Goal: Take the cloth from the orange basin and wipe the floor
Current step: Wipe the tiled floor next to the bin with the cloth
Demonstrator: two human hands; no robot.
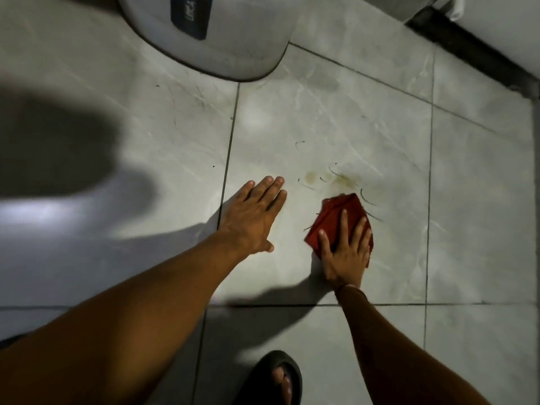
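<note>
A red cloth [339,213] lies folded on the grey tiled floor [321,127]. My right hand [344,252] presses flat on top of it, fingers spread over the fabric. Just beyond the cloth are yellowish stains [342,180] and several loose hairs on the tile. My left hand [254,214] rests flat on the floor to the left of the cloth, fingers apart, holding nothing. The orange basin is not in view.
A white rounded appliance [204,33] with a dark label stands at the top left. A dark threshold strip [479,51] runs along the top right. My foot in a black sandal [277,378] is at the bottom edge. A large shadow covers the left floor.
</note>
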